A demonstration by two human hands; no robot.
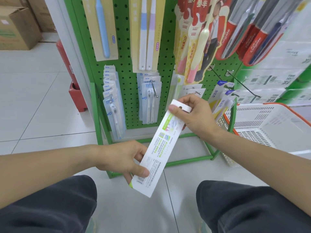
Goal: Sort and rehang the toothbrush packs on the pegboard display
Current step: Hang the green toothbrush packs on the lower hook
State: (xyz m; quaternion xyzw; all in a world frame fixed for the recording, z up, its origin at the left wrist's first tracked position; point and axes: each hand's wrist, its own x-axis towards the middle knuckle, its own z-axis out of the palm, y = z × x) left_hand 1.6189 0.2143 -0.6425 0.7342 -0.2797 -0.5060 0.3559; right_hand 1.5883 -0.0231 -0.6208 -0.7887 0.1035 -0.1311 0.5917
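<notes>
The left hand [127, 158] grips the bottom of a white toothbrush pack [159, 148]. The right hand [193, 113] pinches its top. The green pegboard [124, 47] stands behind.

Pegboard [125, 91] stands far-centre on a floor frame. Held toothbrush pack [159, 148] slants before it: left hand [124, 159] at near end, right hand [193, 113] at far end (back face toward camera). Hung packs [111, 101] at board's lower left; more [149, 98] to their right. Basket [269, 126] on floor right of frame. Cartons [15, 26] far left, probably stacked.
</notes>
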